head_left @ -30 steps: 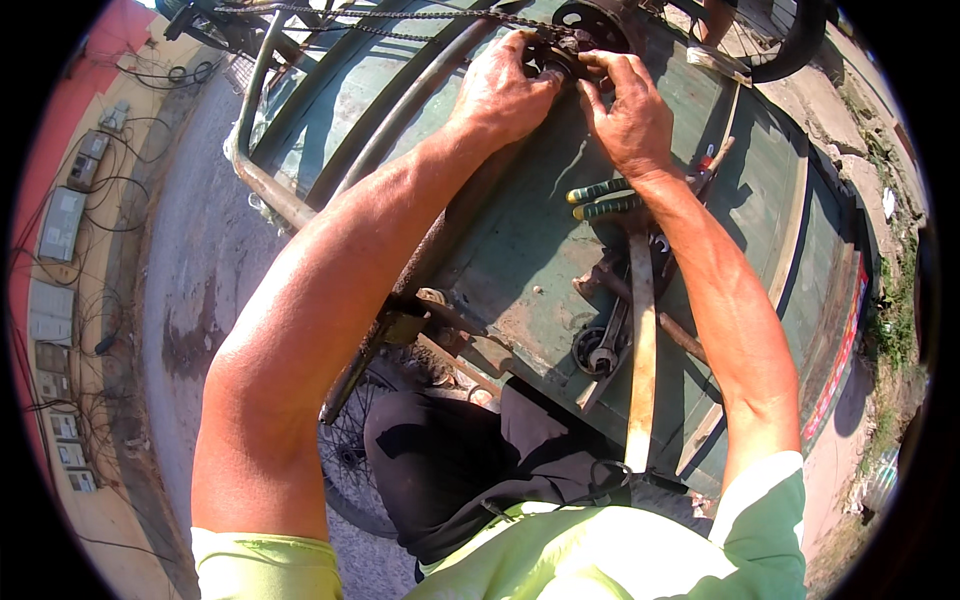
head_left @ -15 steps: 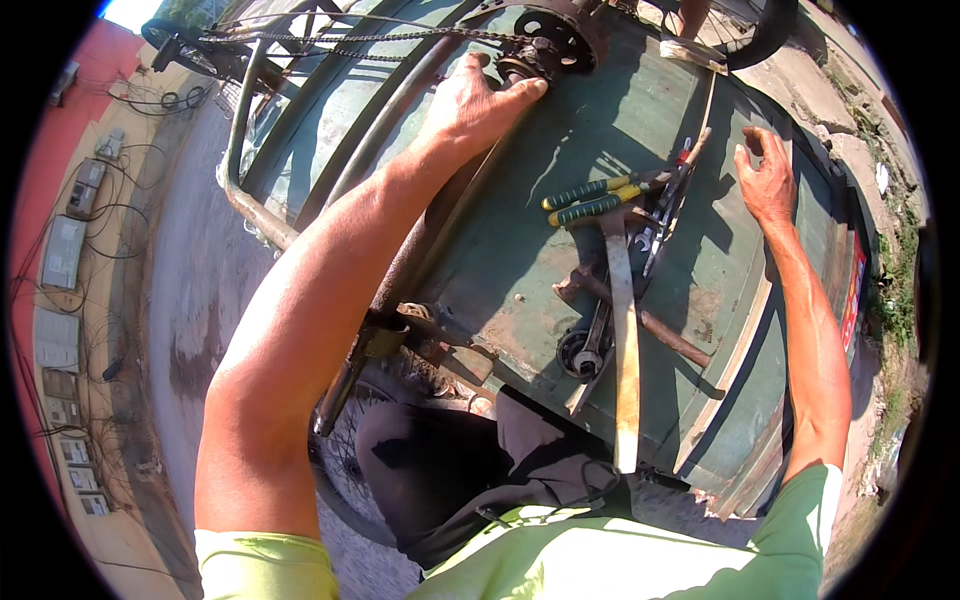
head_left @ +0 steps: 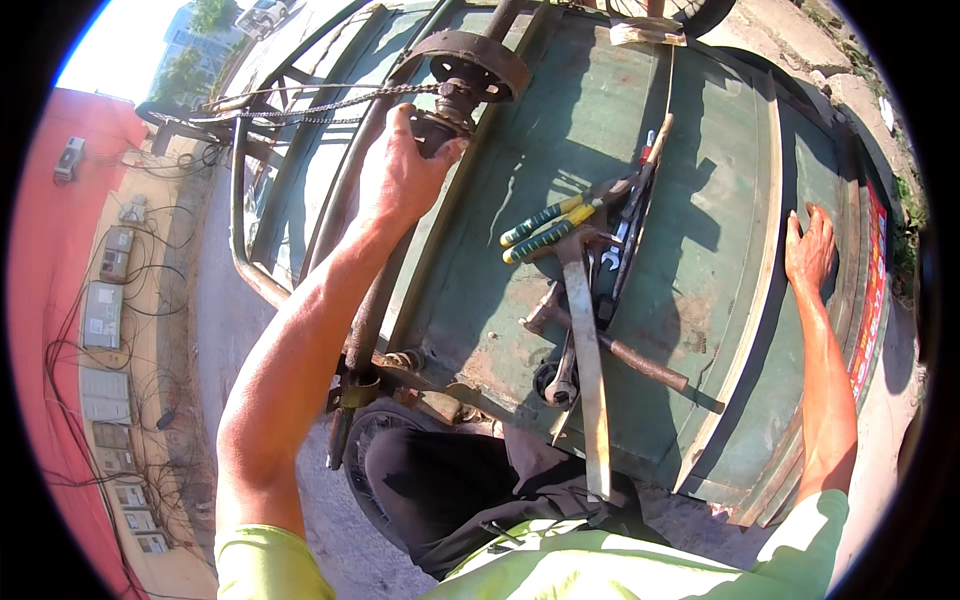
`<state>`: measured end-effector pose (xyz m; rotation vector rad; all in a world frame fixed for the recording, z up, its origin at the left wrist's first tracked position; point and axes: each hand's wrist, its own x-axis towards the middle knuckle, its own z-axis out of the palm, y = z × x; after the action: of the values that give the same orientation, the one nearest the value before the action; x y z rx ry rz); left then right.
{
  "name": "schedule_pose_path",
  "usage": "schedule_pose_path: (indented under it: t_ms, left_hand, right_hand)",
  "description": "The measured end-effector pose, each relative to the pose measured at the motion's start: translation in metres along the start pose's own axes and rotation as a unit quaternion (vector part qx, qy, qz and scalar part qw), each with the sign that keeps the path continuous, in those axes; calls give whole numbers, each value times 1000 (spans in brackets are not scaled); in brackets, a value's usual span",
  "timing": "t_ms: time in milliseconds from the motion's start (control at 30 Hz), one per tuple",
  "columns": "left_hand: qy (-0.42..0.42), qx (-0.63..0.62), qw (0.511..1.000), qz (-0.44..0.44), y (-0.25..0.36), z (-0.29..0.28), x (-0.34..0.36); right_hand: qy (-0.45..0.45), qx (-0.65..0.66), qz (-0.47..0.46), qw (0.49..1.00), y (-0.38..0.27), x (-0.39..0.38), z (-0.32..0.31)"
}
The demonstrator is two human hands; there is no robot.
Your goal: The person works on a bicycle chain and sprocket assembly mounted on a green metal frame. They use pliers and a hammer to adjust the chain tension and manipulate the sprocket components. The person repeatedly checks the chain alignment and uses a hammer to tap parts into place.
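My left hand grips the greasy axle hub below a rusty drum, with a chain running leftward from it. My right hand is away on the right, its fingers apart and empty against the green metal panel. Between my arms lie green-and-yellow handled pliers, a long flat-handled hammer, a rusty hammer, a wrench and several other slender tools.
Frame tubes cross the upturned cart at the left. A pink wall with meter boxes and loose cables borders the paved ground. A wheel is by my legs; another wheel is at the top, beside broken pavement.
My right hand let go of the hub and moved right and down onto the panel. My left hand stayed at the hub. The view has shifted, showing more street at top left.
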<state>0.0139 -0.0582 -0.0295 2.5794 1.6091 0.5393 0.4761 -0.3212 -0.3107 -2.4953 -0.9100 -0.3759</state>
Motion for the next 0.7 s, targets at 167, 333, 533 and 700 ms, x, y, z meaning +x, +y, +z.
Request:
schedule_pose_path:
  t_ms: [167, 333, 533, 700]
  left_hand:
    - [22, -12, 999, 31, -1, 1, -9]
    - [-3, -176, 983, -59, -31, 5, 2]
    - [-155, -311, 927, -138, -7, -7, 8]
    - [-147, -302, 935, -115, -7, -12, 7]
  right_hand:
    - [4, -1, 5, 1000, -5, -3, -9]
    - [0, 10, 5, 1000, -9, -5, -10]
    - [-5, 14, 7, 1000, -7, -4, -16]
    - [12, 16, -9, 1000, -7, -6, -12]
